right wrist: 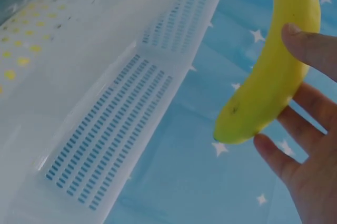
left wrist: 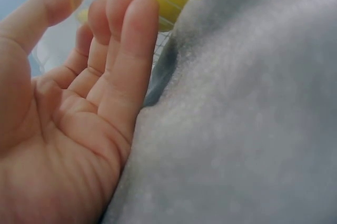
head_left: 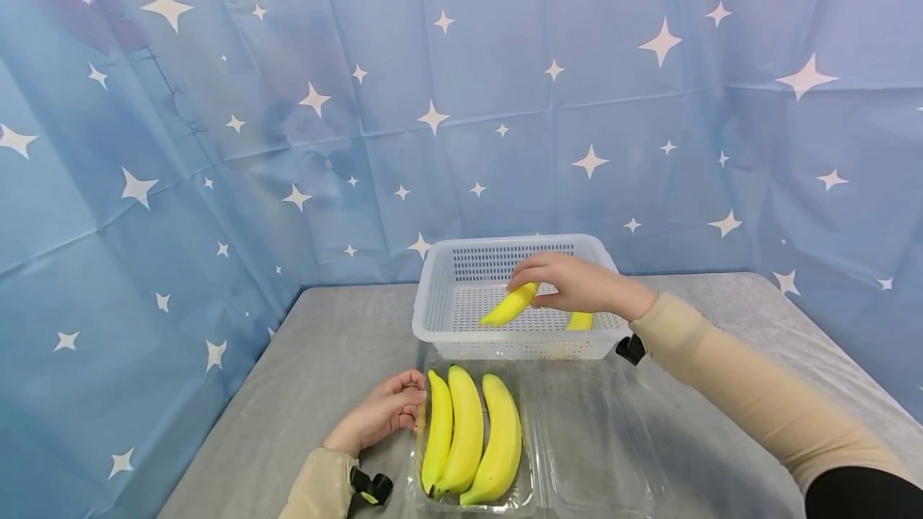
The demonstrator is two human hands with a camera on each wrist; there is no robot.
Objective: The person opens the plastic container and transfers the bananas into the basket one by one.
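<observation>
The right hand [head_left: 577, 285] holds a banana [head_left: 510, 304] between thumb and fingers above the floor of the white basket [head_left: 440, 295], where another banana [head_left: 580, 321] lies partly hidden. The left hand [head_left: 380, 415], fingers relaxed and gripping nothing, rests on the grey table [head_left: 324, 359] against the clear tray [head_left: 598, 439] holding three bananas [head_left: 472, 435].

A grey cloth-covered counter [head_left: 332, 367] carries a white perforated basket [head_left: 447, 319] beneath the right-hand fingers [head_left: 530, 267]. Just beside the left-hand fingers [head_left: 411, 395] lies an open clear plastic clamshell tray [head_left: 598, 439], touching the basket's near wall.
</observation>
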